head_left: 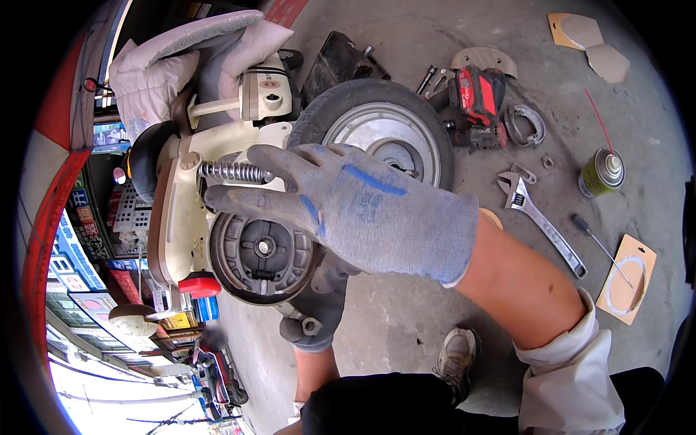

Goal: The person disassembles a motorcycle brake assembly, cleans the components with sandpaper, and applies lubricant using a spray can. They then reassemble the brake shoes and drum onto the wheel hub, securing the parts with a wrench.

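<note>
My right hand (377,210), in a grey glove with blue marks, stretches leftward across the middle. Its fingers are straight and apart, beside the lower end of a coil-spring shock absorber (235,172). Just below the fingers is a round brake drum assembly (262,250), with a ribbed face and a central shaft hole. My left hand (330,308), also gloved, is under the drum's lower right edge. It closes around a metal arm with a nut (310,326); part of its fingers is hidden. A wheel with a black tyre (362,94) lies behind my right hand, partly covered by it.
A cream scooter (174,217) lies on its side at left. Rightward on the concrete are a red-black cordless power tool (475,98), curved brake shoes (525,125), an adjustable wrench (540,217), a spray can (603,172), a screwdriver (591,233) and a carded ring gasket (627,279).
</note>
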Available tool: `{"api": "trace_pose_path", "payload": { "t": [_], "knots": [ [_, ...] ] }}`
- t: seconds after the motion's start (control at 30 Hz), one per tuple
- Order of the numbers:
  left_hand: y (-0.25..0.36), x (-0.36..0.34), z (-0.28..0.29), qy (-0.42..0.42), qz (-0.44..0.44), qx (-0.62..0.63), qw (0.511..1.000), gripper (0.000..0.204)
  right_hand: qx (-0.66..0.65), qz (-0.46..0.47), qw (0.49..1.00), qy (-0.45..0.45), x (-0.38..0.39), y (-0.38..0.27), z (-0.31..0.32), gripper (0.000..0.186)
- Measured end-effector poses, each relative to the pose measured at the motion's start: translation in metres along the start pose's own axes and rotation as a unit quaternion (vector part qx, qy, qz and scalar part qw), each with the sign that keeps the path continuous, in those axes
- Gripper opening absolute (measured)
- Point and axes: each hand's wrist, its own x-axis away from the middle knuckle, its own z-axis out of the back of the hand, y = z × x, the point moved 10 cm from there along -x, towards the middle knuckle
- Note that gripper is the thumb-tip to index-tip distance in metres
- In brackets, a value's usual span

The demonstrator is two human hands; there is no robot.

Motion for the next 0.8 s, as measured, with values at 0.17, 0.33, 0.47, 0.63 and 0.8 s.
{"api": "trace_pose_path", "payload": {
  "t": [0.17,0.33,0.47,0.63,0.8],
  "knots": [
    [0.005,0.003,0.002,-0.016,-0.01,0.0,1.0,0.119,-0.149,-0.084,0.985,-0.007,0.011,0.026,-0.008,0.088],
    [0.005,0.001,-0.008,-0.105,-0.051,0.017,0.993,0.116,-0.513,-0.343,0.787,0.006,0.065,0.085,-0.1,0.034],
    [0.004,0.0,-0.006,-0.018,-0.025,-0.004,1.0,0.113,-0.688,-0.404,0.601,0.053,0.076,0.073,-0.133,0.035],
    [0.005,0.006,0.005,-0.008,-0.031,0.024,0.999,0.093,-0.585,-0.355,0.729,0.03,0.066,0.074,-0.129,0.033],
    [0.007,0.003,0.007,0.003,-0.025,0.019,1.0,0.09,-0.529,-0.346,0.774,0.021,0.059,0.065,-0.115,0.032]
  ]
}}
